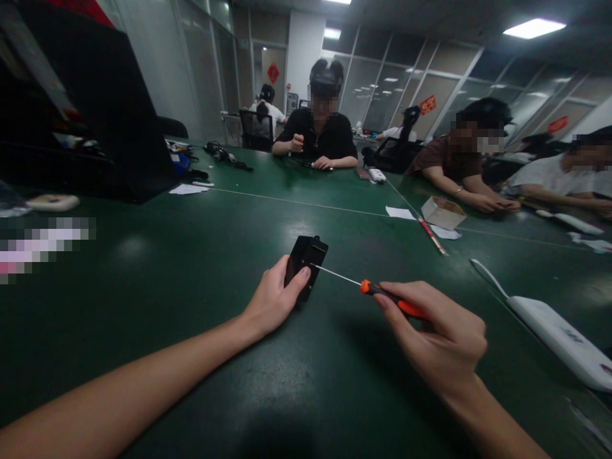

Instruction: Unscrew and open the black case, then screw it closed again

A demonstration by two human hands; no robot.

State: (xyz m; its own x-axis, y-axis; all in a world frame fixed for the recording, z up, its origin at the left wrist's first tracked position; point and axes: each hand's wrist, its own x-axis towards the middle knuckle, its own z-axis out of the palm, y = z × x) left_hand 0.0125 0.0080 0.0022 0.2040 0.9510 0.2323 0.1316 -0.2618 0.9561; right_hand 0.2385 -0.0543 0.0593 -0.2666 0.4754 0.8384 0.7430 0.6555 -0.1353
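My left hand (274,298) grips a small black box-shaped part (306,259), holding it upright on the green table (191,299). My right hand (437,336) holds an orange-handled screwdriver (387,297). Its thin metal shaft reaches left and its tip touches the side of the black part. Both forearms stretch out over the table in front of me.
A long white device (559,335) lies at the right. A small cardboard box (443,212), paper slips and a red pen (433,236) lie further back. A large black case (95,108) stands at the left. Several other people sit along the far and right edges.
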